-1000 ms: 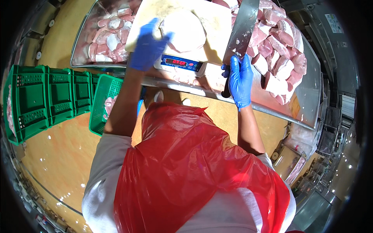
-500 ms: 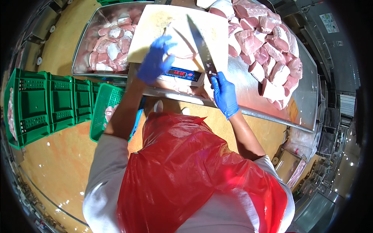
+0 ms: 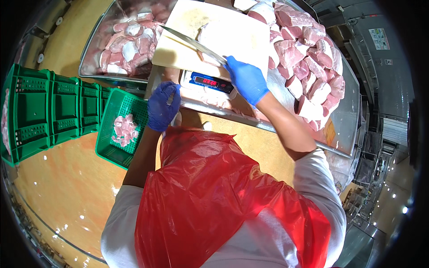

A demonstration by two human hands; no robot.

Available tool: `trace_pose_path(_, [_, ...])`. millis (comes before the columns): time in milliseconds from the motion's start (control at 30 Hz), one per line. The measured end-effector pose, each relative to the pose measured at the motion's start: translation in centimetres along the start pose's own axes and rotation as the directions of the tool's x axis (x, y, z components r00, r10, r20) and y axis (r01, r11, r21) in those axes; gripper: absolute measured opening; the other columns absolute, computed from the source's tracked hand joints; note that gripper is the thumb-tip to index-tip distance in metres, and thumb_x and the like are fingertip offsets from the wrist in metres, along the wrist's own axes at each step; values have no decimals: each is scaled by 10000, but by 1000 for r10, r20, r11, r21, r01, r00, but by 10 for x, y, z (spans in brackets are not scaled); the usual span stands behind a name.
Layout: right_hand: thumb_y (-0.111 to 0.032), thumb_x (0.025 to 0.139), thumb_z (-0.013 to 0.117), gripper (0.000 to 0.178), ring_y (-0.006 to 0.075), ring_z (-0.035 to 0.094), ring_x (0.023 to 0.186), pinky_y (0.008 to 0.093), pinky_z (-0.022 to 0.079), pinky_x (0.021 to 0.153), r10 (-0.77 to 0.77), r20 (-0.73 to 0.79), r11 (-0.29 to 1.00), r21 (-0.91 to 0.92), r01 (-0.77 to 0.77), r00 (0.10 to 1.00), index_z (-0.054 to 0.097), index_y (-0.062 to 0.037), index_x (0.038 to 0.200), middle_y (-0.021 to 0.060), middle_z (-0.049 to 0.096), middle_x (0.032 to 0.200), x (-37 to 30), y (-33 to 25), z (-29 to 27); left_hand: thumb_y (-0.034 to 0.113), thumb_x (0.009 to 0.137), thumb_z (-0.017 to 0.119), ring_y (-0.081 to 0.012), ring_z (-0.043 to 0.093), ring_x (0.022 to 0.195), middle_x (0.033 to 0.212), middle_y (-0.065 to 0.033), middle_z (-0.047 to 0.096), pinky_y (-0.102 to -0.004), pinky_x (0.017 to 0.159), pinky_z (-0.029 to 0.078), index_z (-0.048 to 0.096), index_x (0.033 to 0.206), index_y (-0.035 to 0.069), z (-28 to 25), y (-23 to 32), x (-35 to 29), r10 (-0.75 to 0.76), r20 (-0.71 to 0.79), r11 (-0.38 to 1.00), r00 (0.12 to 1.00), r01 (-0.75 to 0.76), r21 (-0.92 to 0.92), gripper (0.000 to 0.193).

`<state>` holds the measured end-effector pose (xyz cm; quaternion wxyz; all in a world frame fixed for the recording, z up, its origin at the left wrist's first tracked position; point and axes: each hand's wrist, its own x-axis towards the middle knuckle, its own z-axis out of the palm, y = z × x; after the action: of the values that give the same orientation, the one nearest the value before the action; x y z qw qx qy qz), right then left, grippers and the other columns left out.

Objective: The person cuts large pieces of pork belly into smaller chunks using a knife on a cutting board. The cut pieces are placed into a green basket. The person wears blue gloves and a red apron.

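My right hand (image 3: 247, 79), in a blue glove, grips the handle of a long knife (image 3: 190, 41). Its blade points left across the white cutting board (image 3: 190, 15), lying over a pale piece of meat (image 3: 220, 38) that is washed out by glare. Just below the board sits a digital scale (image 3: 206, 81) with a lit display. My left hand (image 3: 163, 106), gloved in blue too, is at the table's near edge, left of the scale. Its fingers are curled in toward the thumb; whether anything small is between them cannot be made out.
Large cuts of meat (image 3: 308, 67) are heaped on the metal table (image 3: 286, 100) to the right. A metal tray (image 3: 96, 49) with smaller pieces stands at the left. Below it, a green basket (image 3: 107, 149) holds some meat chunks, beside several green crates (image 3: 35, 111).
My left hand has drawn back from the board toward the near edge, its fingers curling. My right hand has moved up over the board, and the knife has swung to point left.
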<state>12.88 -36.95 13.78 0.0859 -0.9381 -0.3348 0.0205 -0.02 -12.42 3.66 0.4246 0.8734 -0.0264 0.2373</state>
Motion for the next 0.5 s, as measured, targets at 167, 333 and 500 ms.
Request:
trace_pose_path(167, [-120, 929, 538, 242, 413, 683, 748, 504, 542, 629, 69, 208, 987, -158, -36, 976, 529, -98, 1170, 213, 680, 836, -111, 86, -15, 39, 864, 666, -339, 680, 910, 1004, -172, 684, -399, 798, 552, 714, 1021, 32, -7, 0, 4, -88, -44, 995, 995, 86, -42, 165])
trace_pose_path(333, [-161, 965, 601, 103, 385, 645, 605, 473, 495, 516, 53, 100, 984, -175, -35, 994, 538, -95, 1013, 182, 627, 726, -162, 108, -55, 62, 868, 666, -319, 687, 928, 1061, -152, 679, -397, 816, 559, 699, 1099, 51, 19, 31, 21, -27, -42, 999, 999, 27, 20, 234])
trace_pose_path(500, [-184, 976, 633, 161, 444, 640, 715, 509, 488, 575, 183, -167, 977, 137, -161, 969, 568, -39, 1004, 256, 640, 807, -126, 55, -23, 63, 832, 699, -327, 666, 941, 1022, -138, 669, -405, 812, 553, 693, 1017, 62, 69, 62, 65, 195, 20, 977, 981, -196, 80, 185])
